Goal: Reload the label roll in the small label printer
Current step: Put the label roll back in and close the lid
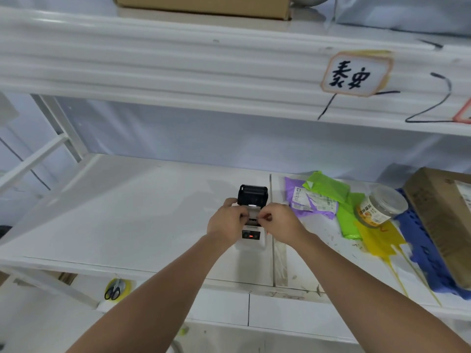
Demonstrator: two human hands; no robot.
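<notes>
A small white label printer [251, 238] stands on the white shelf [127, 212], its black lid [252, 194] flipped up and open toward the back. A red light glows on its front panel. White label paper [252, 210] shows in the open bay between my hands. My left hand [225, 220] grips the printer's left side with fingertips at the paper. My right hand [276, 221] pinches the paper's edge from the right. The roll itself is mostly hidden by my fingers.
Purple, green and yellow mailer bags [328, 197] lie to the right, with a clear plastic jar [379, 207] on its side, a blue crate [428, 253] and a cardboard box [443, 220]. Scissors [113, 291] hang below the shelf edge. An upper shelf beam [178, 67] runs overhead.
</notes>
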